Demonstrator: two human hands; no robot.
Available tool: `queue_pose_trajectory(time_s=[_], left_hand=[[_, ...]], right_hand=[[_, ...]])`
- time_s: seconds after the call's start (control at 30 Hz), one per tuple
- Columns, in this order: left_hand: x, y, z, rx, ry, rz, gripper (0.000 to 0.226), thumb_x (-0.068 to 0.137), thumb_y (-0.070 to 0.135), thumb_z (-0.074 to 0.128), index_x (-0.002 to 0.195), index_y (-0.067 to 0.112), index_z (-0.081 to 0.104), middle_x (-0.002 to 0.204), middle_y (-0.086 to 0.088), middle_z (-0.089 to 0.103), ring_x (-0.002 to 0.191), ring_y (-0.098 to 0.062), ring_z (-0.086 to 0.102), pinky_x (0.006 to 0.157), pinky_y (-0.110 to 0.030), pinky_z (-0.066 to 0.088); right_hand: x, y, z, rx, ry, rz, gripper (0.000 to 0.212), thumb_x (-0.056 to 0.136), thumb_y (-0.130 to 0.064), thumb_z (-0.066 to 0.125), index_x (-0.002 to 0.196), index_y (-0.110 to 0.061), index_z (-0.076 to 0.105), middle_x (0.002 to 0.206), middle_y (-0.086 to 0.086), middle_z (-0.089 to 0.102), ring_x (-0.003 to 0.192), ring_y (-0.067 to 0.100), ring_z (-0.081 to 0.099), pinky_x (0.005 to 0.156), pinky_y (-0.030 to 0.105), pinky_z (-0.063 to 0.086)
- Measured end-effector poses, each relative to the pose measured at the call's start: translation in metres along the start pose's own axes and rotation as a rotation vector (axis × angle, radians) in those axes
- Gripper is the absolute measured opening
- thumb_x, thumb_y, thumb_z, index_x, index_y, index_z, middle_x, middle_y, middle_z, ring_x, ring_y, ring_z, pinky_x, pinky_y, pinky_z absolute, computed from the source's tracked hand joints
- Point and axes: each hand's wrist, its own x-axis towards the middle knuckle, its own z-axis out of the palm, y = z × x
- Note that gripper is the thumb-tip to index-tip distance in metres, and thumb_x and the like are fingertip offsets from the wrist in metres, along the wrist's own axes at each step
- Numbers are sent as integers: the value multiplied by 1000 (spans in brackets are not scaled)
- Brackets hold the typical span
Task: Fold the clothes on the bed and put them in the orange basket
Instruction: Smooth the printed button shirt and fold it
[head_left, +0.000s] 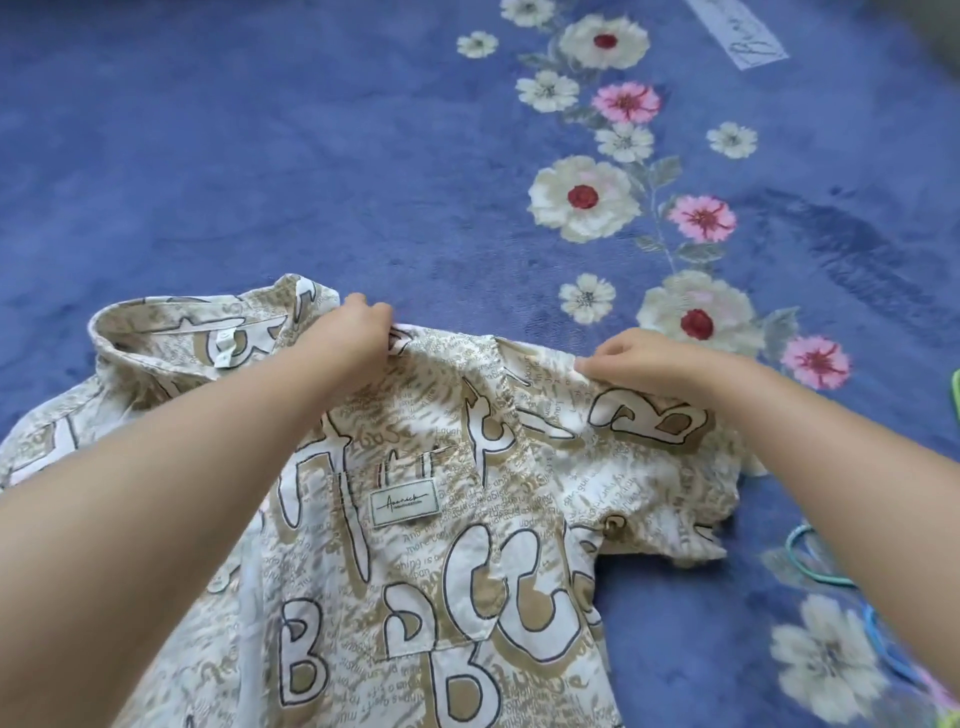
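Head view: the left hand (358, 332) is curled on the far edge of the shirt (415, 519), just right of the collar (208, 332). The right hand (639, 358) pinches the same edge at the sleeve (649, 441). The shirt is spread front-up on the blue flowered bedcover (311, 156), collar at the far left, its long axis running from there toward the near right. Bare cover is seen beyond the hands and to the right, where coloured loops (810, 556) lie near the sleeve.
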Motion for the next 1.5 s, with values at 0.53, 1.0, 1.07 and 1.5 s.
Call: queue_pose_trajectory(time_s=[0.53, 1.0, 1.07, 1.5], left_hand=[[-53, 43, 33, -383, 333, 141, 56, 97, 33, 37, 145, 10, 22, 155, -11, 8, 142, -25, 9, 115, -37, 9], [-158, 113, 95, -244, -179, 98, 115, 49, 87, -2, 126, 10, -37, 131, -14, -45, 125, -29, -42, 104, -52, -22], [-160, 121, 91, -238, -242, 58, 113, 67, 84, 17, 131, 8, -36, 133, -17, -44, 129, -33, -40, 102, -55, -22], [-161, 108, 91, -132, -346, 196, 113, 75, 68, 45, 143, 12, -25, 146, -18, -34, 133, -34, -35, 105, -59, -17]], right_hand=[[10, 23, 47, -424, 982, -175, 45, 85, -31, 30, 96, 1, 60, 92, 19, 61, 89, 37, 56, 93, 52, 34], [-59, 83, 96, 675, 888, 124, 31, 73, -32, 47, 54, -15, 29, 46, -7, 28, 52, 9, 24, 54, 31, 21], [-63, 81, 98, 720, 851, 40, 36, 67, -38, 56, 57, -7, 41, 49, -10, 34, 54, 8, 32, 55, 38, 29], [-48, 86, 65, 227, 646, 319, 23, 97, -15, 39, 108, 3, 49, 107, 26, 56, 99, 37, 52, 69, 34, 29]])
